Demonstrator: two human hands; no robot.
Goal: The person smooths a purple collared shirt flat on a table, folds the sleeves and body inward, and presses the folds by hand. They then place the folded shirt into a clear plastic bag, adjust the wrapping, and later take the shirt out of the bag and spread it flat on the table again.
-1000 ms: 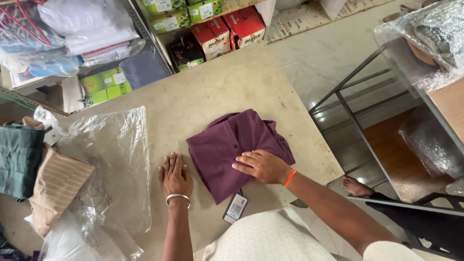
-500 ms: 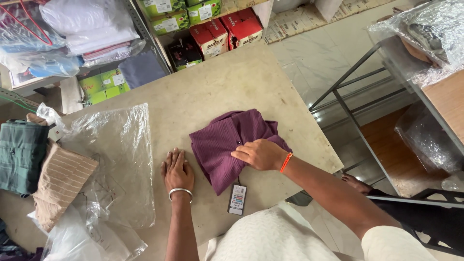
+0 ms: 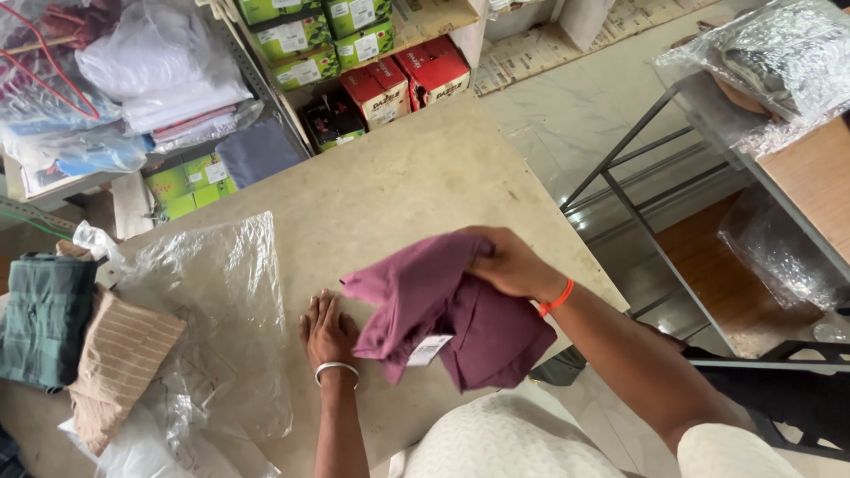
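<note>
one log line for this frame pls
right hand: lifts folded purple shirt off table | left hand: flat on table, empty | tag: hangs from shirt | plastic bag: left of hand

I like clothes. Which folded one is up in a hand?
The purple shirt, lifted by the right hand. The green and tan striped ones lie untouched.

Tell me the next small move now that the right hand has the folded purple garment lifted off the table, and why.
Probably carry the purple garment left toward the clear plastic bag. The right hand grips it clear of the table, its tag dangling, while the left hand lies flat on the table beside the bag, well placed to hold the bag steady.
</note>
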